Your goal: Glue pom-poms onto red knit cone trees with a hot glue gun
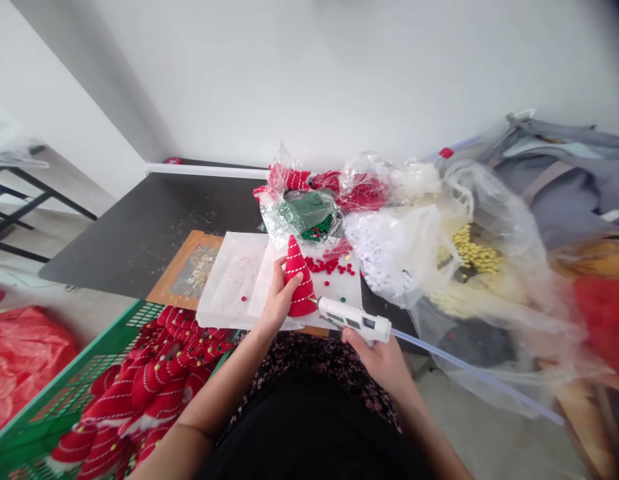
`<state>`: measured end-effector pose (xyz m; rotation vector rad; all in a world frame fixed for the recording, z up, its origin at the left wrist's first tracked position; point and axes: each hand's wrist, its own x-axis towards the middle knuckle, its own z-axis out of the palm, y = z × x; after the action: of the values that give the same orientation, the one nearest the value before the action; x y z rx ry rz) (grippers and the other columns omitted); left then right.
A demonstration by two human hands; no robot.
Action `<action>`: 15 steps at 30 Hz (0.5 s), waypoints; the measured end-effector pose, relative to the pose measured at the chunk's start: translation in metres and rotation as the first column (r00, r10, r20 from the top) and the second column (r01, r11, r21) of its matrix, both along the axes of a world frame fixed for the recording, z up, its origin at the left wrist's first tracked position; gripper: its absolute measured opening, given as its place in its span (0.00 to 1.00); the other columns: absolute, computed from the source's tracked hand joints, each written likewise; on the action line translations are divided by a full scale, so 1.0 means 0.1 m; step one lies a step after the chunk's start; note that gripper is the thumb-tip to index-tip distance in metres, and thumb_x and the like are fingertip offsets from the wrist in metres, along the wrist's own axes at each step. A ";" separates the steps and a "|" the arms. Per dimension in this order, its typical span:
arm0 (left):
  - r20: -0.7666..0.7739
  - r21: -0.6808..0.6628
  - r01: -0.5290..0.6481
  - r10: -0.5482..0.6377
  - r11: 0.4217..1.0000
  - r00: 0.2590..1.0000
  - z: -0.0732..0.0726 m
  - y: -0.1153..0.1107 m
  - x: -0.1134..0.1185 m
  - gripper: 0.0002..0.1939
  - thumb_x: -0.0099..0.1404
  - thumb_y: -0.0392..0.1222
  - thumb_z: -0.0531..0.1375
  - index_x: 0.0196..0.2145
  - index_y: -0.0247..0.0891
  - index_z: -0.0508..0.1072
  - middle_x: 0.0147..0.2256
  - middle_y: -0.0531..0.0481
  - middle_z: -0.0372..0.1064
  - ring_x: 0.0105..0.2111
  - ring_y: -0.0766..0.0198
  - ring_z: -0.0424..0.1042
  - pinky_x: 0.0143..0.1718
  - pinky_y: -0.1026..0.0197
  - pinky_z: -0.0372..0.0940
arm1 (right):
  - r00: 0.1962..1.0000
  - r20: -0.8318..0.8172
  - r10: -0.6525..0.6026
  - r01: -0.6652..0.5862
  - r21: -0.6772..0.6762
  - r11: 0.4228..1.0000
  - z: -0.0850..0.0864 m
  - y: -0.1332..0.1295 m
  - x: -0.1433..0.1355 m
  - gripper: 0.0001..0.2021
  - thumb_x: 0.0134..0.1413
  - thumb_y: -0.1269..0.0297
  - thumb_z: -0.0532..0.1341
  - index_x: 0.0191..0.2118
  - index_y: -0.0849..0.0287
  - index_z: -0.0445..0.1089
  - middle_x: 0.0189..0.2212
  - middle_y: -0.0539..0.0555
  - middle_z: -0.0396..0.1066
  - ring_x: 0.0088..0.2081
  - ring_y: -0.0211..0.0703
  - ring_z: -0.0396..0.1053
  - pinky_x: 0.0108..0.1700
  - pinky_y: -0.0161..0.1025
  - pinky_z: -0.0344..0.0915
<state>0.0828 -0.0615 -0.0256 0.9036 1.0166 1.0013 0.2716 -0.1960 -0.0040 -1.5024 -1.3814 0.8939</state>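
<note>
Near the front edge of a desk (154, 227), the left hand (275, 300) grasps a red cone (302, 303) while the right hand's (385, 363) fingers grip a glue gun (346, 316), nozzle at its base, apparently gluing, the next move calling for steady aim.

A white-dashed red cone (298, 280) points away above white paper (232, 277), a white glue gun (353, 318) aslant beside it.
</note>
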 end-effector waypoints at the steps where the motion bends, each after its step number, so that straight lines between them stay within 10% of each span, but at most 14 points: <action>1: -0.002 0.004 0.002 -0.002 1.000 1.000 0.01 0.00 0.00 0.31 0.62 0.52 0.67 0.58 0.46 0.60 0.40 0.51 0.74 0.30 0.62 0.74 0.34 0.60 0.70 | 1.000 -0.011 -0.020 0.020 -0.003 1.000 0.00 0.00 -0.01 0.16 0.65 0.53 0.62 0.29 0.57 0.75 0.28 0.55 0.77 0.35 0.48 0.77 0.46 0.40 0.76; 15: 0.060 -0.067 -0.033 0.037 0.997 0.998 0.08 0.02 0.00 0.29 0.61 0.55 0.67 0.55 0.46 0.62 0.37 0.53 0.74 0.28 0.61 0.75 0.30 0.60 0.71 | 0.992 -0.045 -0.117 0.117 0.013 0.993 -0.08 -0.08 -0.01 0.16 0.63 0.49 0.65 0.41 0.59 0.81 0.37 0.59 0.83 0.40 0.53 0.82 0.42 0.40 0.79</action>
<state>0.0826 -0.0598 -0.0181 0.7986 1.0108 1.0129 0.2702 -0.2038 -0.0121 -1.5259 -1.2521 0.8362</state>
